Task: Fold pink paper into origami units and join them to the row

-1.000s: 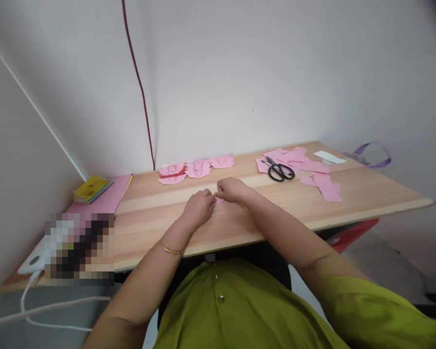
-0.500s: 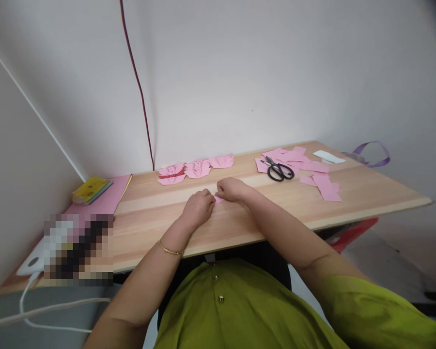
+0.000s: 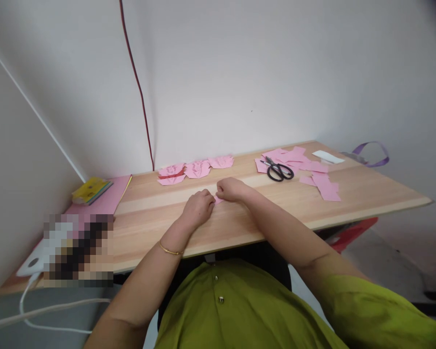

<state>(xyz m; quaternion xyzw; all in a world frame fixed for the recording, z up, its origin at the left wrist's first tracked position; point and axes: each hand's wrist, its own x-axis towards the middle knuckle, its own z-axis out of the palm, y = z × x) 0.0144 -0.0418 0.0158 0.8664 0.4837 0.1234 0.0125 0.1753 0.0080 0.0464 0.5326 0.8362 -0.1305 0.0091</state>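
Between my two hands, on the wooden table, lies a small piece of pink paper, mostly covered by fingers. My left hand has its fingers curled and pressed on the paper's left side. Closed like a fist, my right hand grips the right side of the same piece. Beyond them, folded pink paper shapes stand in a row along the wall, one with a red strip.
Black-handled scissors rest on a scatter of pink paper strips at the right, near a white strip. At the left, a yellow packet sits on pink sheets, with a white power strip closer in.
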